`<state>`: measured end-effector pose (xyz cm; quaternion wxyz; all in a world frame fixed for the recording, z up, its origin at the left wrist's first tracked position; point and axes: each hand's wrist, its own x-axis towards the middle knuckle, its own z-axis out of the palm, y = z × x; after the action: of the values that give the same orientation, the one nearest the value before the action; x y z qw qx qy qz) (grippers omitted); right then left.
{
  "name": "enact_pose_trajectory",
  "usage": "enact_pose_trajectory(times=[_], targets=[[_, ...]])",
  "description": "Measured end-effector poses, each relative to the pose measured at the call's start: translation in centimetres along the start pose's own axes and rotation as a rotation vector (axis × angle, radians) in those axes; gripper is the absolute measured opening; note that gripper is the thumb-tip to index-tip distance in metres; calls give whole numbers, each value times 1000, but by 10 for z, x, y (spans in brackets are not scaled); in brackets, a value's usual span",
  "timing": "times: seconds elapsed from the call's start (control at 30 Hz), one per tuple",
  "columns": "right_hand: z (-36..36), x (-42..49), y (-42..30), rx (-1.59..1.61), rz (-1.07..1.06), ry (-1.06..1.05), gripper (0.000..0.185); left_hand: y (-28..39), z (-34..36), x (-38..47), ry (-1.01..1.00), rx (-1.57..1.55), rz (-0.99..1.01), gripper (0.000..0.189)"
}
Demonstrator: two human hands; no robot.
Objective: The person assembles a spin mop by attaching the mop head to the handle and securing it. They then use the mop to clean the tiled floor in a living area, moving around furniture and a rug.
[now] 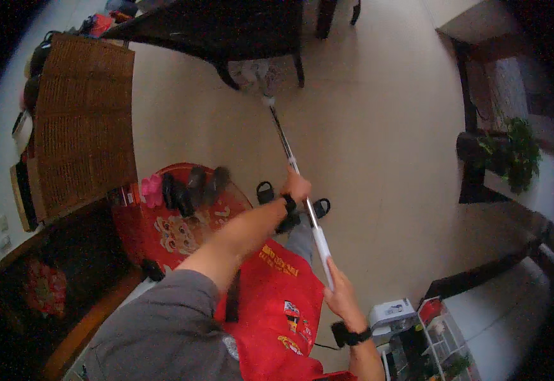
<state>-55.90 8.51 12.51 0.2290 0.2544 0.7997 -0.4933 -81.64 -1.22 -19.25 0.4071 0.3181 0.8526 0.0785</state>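
Note:
A long mop handle (280, 131) of metal and white plastic slants down across the middle of the head view. My left hand (298, 185) is closed around its middle, with a black band on the wrist. Lower down, my right hand (339, 289) grips the white lower end of the pole; that wrist also bears a black band. The blurred mop head (260, 78) lies on the floor by the legs of a dark table, so its shape is hard to make out. I wear a red apron (277, 290) with patches and writing.
A dark wooden table (258, 28) stands ahead. At the left, several shoes (179, 194) sit on a red mat (186, 166) near a brown slatted cabinet (86, 124). A green plant (517, 155) is at the right, a white box (392, 312) and a rack at lower right.

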Motion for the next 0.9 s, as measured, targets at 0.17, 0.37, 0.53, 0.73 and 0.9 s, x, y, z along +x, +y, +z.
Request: enact_pose_trajectory(times=[0.17, 0.37, 0.53, 0.73, 0.9], targets=[[-41, -152, 37, -44, 244, -31, 79, 141, 87, -117, -365, 509, 451, 59], [-1, -268, 9, 33, 565, 5, 81, 219, 79, -243, -611, -562, -134, 52], [38, -279, -6, 83, 571, 83, 82, 225, 66, -261, -496, -696, -166, 66], [47, -231, 17, 43, 336, 191, 83, 190, 52, -186, -155, -865, -24, 55], [-41, -138, -12, -157, 262, 111, 84, 177, -43, -81, 50, -1007, -29, 52]])
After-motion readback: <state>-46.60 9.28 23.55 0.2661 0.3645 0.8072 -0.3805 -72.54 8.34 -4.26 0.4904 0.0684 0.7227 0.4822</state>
